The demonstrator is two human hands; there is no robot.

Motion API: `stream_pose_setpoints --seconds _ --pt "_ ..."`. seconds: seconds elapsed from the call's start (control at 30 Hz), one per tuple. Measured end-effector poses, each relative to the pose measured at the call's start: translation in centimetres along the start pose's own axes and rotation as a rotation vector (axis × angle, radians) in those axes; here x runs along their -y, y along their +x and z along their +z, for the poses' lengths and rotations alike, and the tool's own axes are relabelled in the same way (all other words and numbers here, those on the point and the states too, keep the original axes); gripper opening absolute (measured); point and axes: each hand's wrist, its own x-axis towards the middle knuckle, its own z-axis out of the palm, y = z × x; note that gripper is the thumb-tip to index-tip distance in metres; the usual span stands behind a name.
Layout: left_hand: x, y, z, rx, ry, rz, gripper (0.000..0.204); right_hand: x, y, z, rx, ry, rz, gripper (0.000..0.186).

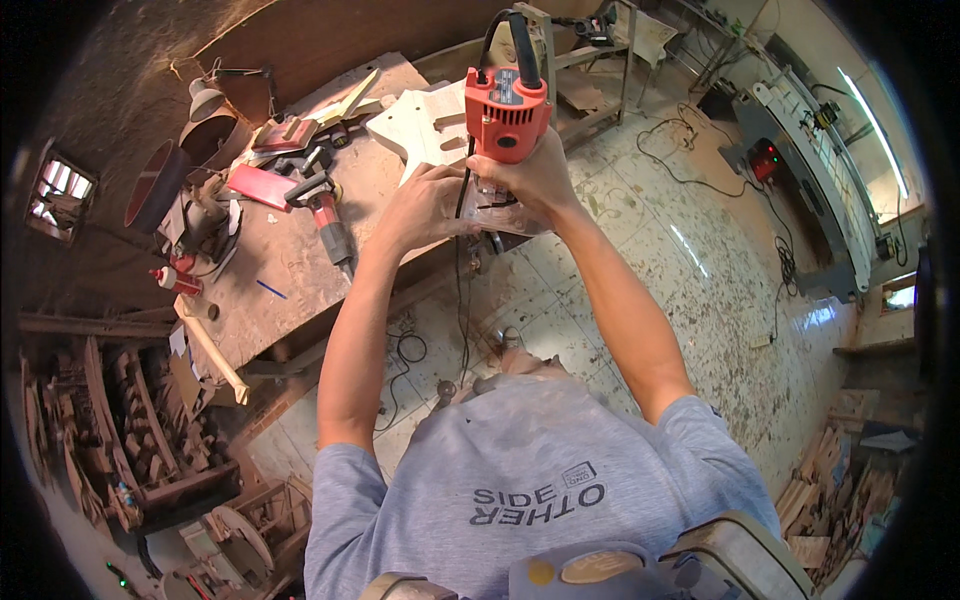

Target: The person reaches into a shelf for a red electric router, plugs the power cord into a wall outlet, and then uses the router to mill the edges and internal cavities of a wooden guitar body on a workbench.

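Note:
A red trim router (508, 115) with a black top and a clear base stands upright at the front edge of a pale wooden guitar body (405, 125). My right hand (535, 185) is wrapped round the router's lower housing. Beside it, my left hand (430, 208) grips the clear base from the left, its fingertips partly hidden. The guitar body lies on the workbench (255, 325) and has cut-out openings in its face. The router's bit is hidden. A black cord (463, 270) hangs down between my hands toward the floor.
On the bench's left lie an angle grinder (328, 225), a red flat block (262, 187), a blue pen (271, 289) and a red-and-white bottle (175, 281). Wood shavings cover the tiled floor (640, 290). Scrap wood (150, 420) is stacked at the lower left. Cables trail at right.

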Motion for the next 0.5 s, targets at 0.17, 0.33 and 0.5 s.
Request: stream_pose_setpoints --seconds 0.17,0.33,0.5 --pt "0.1 0.0 -0.3 0.016 0.003 0.008 0.065 0.1 -0.1 -0.1 0.021 -0.024 0.016 0.042" --pt "1.3 0.2 0.0 -0.010 0.023 0.003 0.066 -0.4 1.1 0.0 0.060 -0.173 0.005 0.039" --pt "2.9 0.7 0.0 -0.053 0.081 0.010 0.065 -1.1 2.8 0.6 0.059 -0.162 -0.067 0.048"
